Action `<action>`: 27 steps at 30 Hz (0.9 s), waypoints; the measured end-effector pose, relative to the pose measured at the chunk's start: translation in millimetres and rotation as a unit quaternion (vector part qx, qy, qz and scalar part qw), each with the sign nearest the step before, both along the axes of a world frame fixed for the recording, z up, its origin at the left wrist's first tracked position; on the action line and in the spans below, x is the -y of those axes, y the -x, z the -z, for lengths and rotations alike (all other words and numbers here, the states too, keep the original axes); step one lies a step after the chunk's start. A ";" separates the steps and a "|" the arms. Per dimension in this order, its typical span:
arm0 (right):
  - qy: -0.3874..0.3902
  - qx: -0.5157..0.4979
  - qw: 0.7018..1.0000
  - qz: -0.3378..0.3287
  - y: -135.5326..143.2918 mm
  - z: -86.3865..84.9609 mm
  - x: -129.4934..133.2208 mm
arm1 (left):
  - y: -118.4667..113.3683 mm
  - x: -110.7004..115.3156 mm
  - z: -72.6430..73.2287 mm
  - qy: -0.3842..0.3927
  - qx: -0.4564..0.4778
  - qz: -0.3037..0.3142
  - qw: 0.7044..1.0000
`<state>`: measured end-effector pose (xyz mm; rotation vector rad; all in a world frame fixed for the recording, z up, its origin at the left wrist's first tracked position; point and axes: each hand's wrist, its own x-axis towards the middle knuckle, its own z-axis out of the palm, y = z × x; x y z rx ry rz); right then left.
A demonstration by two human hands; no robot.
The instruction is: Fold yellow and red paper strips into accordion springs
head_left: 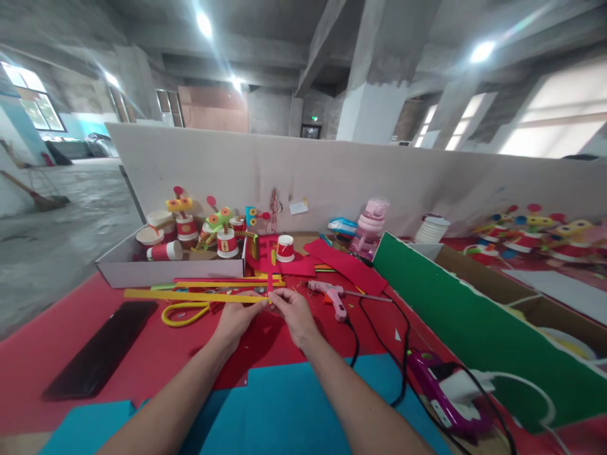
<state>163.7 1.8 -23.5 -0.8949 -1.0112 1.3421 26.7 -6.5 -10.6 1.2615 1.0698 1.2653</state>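
My left hand (237,321) pinches the right end of a long yellow paper strip (184,296), which stretches out flat to the left. My right hand (294,314) has its thumb and fingers closed at the same spot, where a red paper strip (270,278) meets the yellow one and points away from me. The two strips form a corner between my fingertips. Just right of my right hand lies a pink glue gun (334,297). Left of my left hand are yellow-handled scissors (183,314), their blades mostly hidden. A red and white paper cup (285,248) stands beyond my hands.
On the left, a white box (171,270) holds paper cups and finished cup figures. A black phone-like slab (104,347) lies in front of it. Blue paper sheets (294,404) cover the near edge. A green-sided box (446,322), purple power strip (448,392) and cables line the right.
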 end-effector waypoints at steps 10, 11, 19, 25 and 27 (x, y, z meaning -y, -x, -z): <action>-0.014 0.093 0.995 0.033 -4.8 -5.5 3.3 | 4.2 -4.5 3.9 -0.003 -0.008 -0.006 1.000; -0.027 0.115 0.992 0.034 -5.4 -5.6 3.3 | 4.6 -4.8 4.6 -0.007 -0.014 -0.011 1.000; -0.022 0.123 0.992 0.024 -4.0 -6.9 2.8 | 2.8 -3.5 4.9 0.025 0.042 0.011 0.999; -0.013 0.075 0.997 0.025 -3.8 -6.1 0.0 | -1.3 -2.8 4.1 0.048 0.026 0.057 0.997; -0.019 0.074 0.996 0.036 -3.7 -6.4 -0.5 | -2.4 -3.0 5.5 0.029 0.014 0.036 0.999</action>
